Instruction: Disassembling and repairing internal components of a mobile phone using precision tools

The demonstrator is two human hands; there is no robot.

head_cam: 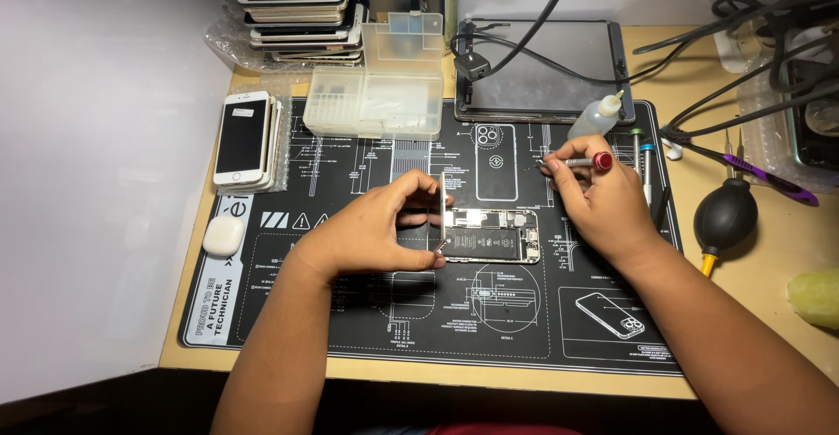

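Handling: while it lies opened, the small silver smartphone with its screen off and insides bare [491, 235] looks light, stiff in the frame, but fragile within, so I judge it best held by the metal edges, never by the boards or the battery
Look: black battery fills the middle, with green and metallic parts along the right end and top edge
Place: it lies flat near the middle of the black printed repair mat [350, 313], on the pale wooden tabletop [752, 313]
Left hand [376, 229]: fingers curled narrow around the phone's left end, thumb low at its corner, where a thin metal piece shows; what it is I cannot tell
Right hand [603, 203]: fingers closed on a slim screwdriver with a red cap [577, 162], held level above the mat, just beside the phone's right end
Nearby: black rubber air blower [724, 216] to the right; clear plastic parts box [374, 101] behind; stacked phones [249, 138] at left
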